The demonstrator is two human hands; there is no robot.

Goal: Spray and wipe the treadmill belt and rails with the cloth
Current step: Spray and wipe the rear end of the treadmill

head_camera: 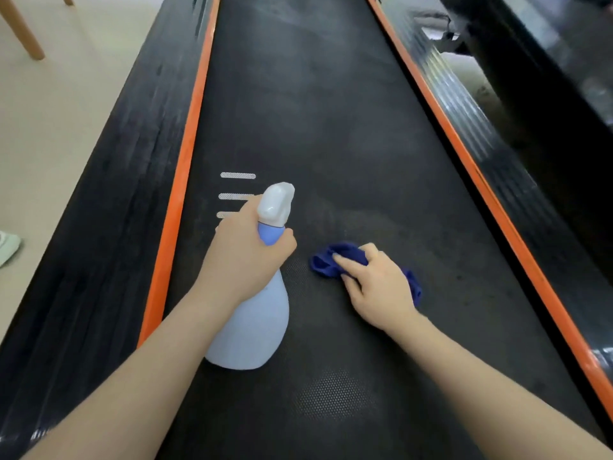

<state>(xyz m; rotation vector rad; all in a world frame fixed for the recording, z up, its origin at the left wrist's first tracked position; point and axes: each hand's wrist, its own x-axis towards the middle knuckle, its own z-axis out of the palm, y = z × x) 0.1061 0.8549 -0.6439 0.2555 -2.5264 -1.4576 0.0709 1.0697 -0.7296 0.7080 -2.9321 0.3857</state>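
The black treadmill belt [315, 127] runs away from me between two orange-edged rails, the left rail [109, 180] and the right rail [517, 207]. My left hand [245, 257] grips the neck of a pale blue spray bottle [255, 330] with a white trigger head, held over the belt's left side, nozzle pointing forward. My right hand [378, 283] presses a crumpled dark blue cloth [328, 260] flat onto the belt at centre. Greyish smears show on the belt ahead of the cloth.
Beige floor lies to the left, with wooden chair legs [23, 31] at top left and a pale green slipper [6, 247] at the left edge. Dark treadmill frame parts rise beyond the right rail [547, 78]. White dash marks [237, 175] are printed on the belt.
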